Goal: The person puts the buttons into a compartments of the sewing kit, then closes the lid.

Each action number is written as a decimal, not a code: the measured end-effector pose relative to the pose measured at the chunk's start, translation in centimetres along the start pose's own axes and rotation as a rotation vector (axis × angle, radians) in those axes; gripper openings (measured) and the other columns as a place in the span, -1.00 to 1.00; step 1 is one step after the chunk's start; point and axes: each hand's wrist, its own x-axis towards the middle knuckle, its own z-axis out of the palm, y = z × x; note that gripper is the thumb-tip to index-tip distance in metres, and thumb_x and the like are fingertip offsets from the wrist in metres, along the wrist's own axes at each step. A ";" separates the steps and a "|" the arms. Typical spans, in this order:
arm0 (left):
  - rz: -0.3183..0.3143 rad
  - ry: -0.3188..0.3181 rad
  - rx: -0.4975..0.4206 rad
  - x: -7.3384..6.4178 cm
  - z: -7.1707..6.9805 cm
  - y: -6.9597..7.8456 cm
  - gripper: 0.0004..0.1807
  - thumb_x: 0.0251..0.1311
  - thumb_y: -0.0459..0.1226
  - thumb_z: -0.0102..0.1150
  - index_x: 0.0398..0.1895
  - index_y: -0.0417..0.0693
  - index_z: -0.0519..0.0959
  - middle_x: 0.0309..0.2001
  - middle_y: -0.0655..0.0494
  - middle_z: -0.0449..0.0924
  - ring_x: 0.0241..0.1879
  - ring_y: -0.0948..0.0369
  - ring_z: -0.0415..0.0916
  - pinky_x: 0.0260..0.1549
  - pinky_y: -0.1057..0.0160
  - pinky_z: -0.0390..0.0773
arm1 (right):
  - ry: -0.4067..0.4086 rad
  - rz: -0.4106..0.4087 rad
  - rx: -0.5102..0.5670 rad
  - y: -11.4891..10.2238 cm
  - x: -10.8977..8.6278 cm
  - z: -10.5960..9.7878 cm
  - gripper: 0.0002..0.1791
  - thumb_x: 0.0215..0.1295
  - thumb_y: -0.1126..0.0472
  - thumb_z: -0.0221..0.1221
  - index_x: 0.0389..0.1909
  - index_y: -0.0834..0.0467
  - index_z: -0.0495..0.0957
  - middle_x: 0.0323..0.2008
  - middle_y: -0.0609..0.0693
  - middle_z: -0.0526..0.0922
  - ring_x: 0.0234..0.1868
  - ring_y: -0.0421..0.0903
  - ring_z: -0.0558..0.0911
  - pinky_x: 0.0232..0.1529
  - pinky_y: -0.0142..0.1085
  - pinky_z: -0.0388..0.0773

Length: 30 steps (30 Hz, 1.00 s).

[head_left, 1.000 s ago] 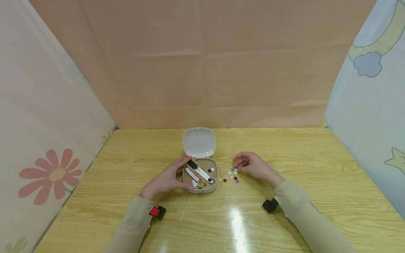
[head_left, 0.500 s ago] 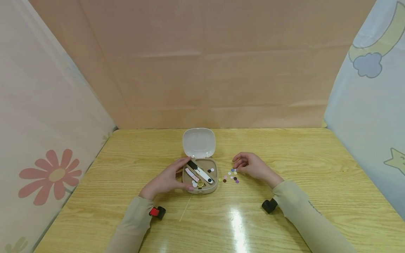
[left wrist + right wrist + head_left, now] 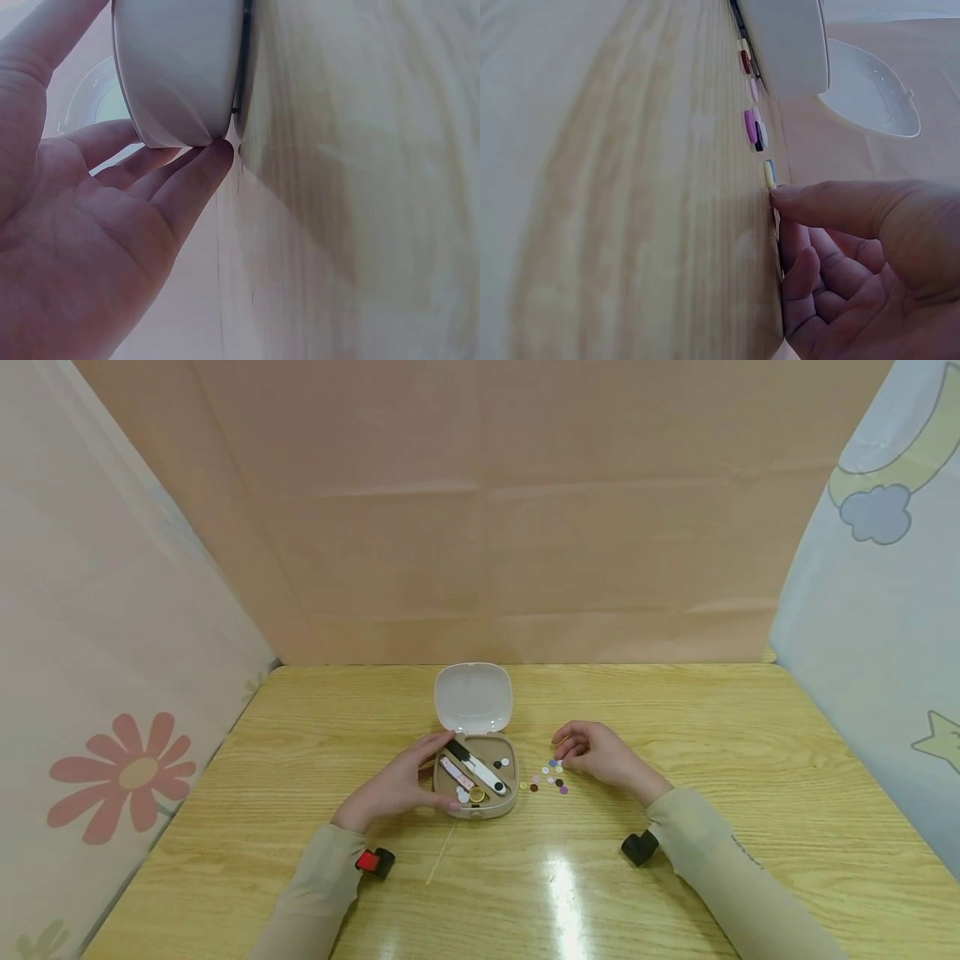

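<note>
My left hand (image 3: 401, 781) holds the left side of a beige sewing box (image 3: 495, 811), thumb at its front and fingertips at the back; in the left wrist view the fingertips touch the box's wall (image 3: 184, 67). Inside lie a white-handled tool (image 3: 483, 774) with a black end, a pink patterned strip (image 3: 456, 772), a gold ring (image 3: 477, 794) and several buttons. My right hand (image 3: 600, 754) rests at the table beside loose buttons, fingers bent. In the right wrist view its thumb (image 3: 832, 206) tip meets a yellow button (image 3: 769, 174); I cannot tell whether a button is pinched.
Behind the box stands its raised pale lid (image 3: 472, 697). Several coloured buttons, among them a purple one (image 3: 564, 791) and a dark red one (image 3: 534, 788), lie between box and right hand. A thin pale strand (image 3: 441, 856) lies in front on the wooden table (image 3: 675, 710).
</note>
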 end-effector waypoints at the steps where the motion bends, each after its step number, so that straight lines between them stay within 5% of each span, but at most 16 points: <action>1: 0.001 -0.001 0.000 0.0 0.0 0.0 0.09 -0.13 -0.33 0.52 0.46 -0.26 0.05 0.44 -0.17 0.00 0.38 -0.05 0.03 0.28 -0.04 0.22 | 0.000 -0.002 -0.001 0.0 0.0 0.0 -0.71 0.16 0.58 0.12 -0.07 0.40 0.48 -0.30 0.14 0.62 -0.28 0.01 0.59 -0.35 -0.35 0.54; 17: 0.006 -0.003 0.005 0.1 0.0 -0.2 0.09 -0.13 -0.33 0.52 0.46 -0.26 0.05 0.43 -0.17 0.01 0.38 -0.05 0.03 0.27 -0.05 0.22 | -0.014 -0.027 -0.042 0.2 -0.1 0.0 -0.73 0.16 0.53 0.20 -0.09 0.37 0.51 -0.33 0.15 0.58 -0.31 -0.01 0.53 -0.33 -0.37 0.52; 25: 0.000 0.000 0.005 0.0 0.0 -0.2 0.09 -0.12 -0.31 0.52 0.47 -0.24 0.05 0.44 -0.14 0.01 0.38 -0.04 0.04 0.27 -0.03 0.23 | -0.033 -0.054 -0.031 -1.6 -0.7 0.0 -0.75 0.19 0.58 0.14 -0.09 0.48 0.47 -0.32 0.31 0.55 -0.28 0.16 0.53 -0.34 -0.37 0.51; 30: 0.004 -0.003 0.002 0.0 0.0 -0.1 0.09 -0.12 -0.31 0.52 0.47 -0.24 0.05 0.44 -0.15 0.01 0.38 -0.04 0.04 0.27 -0.04 0.23 | -0.017 -0.032 -0.019 -1.0 -0.6 -0.3 -0.73 0.21 0.52 0.18 -0.05 0.43 0.48 -0.31 0.22 0.57 -0.28 0.07 0.56 -0.29 -0.37 0.54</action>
